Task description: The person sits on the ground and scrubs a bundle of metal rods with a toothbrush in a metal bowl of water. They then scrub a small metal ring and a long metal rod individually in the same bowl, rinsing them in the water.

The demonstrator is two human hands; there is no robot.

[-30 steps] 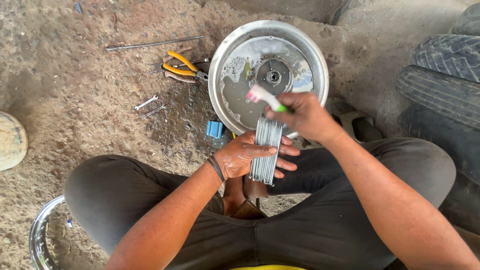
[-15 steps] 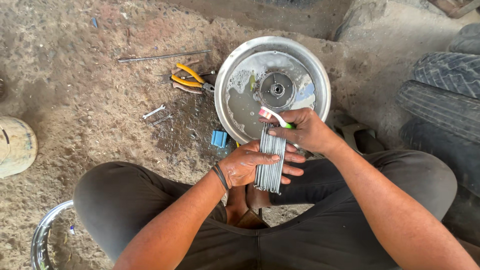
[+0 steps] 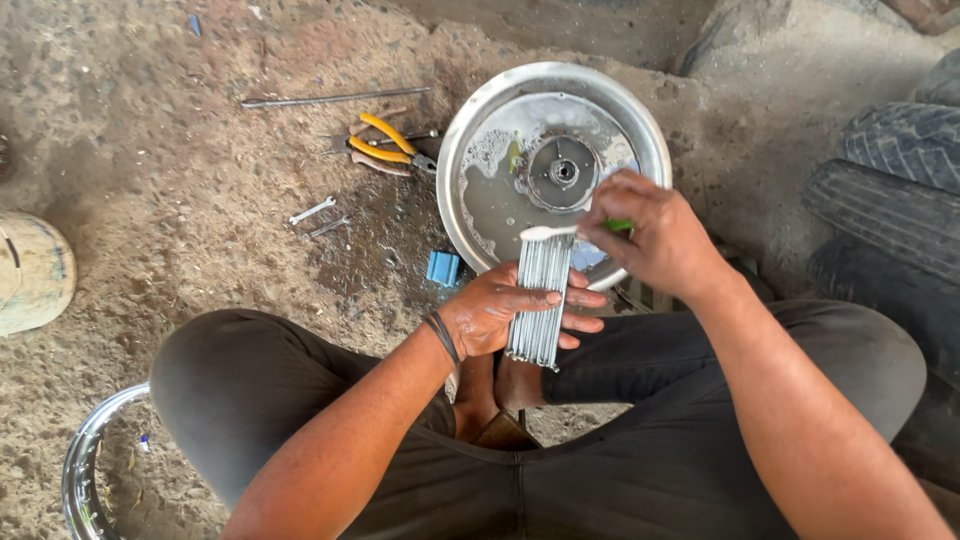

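Note:
My left hand (image 3: 505,308) grips a bundle of thin metal spokes (image 3: 540,300), held upright over my lap. My right hand (image 3: 650,235) holds a toothbrush (image 3: 560,231) with a green handle and white head, its bristles lying across the top ends of the spokes. Just beyond both hands a round metal basin (image 3: 470,150) sits on the dirt, holding murky liquid and a metal wheel hub (image 3: 561,172).
Yellow-handled pliers (image 3: 392,143), a long metal rod (image 3: 335,97) and small wrenches (image 3: 313,211) lie on the dirt at left. A small blue box (image 3: 442,267) is near the basin. A chrome rim (image 3: 85,465) lies bottom left, tyres (image 3: 890,190) stack at right, a pale round container (image 3: 30,272) far left.
My right hand has moved the toothbrush head from above the spokes down onto their top ends. The view has shifted slightly; the left hand keeps its hold on the bundle.

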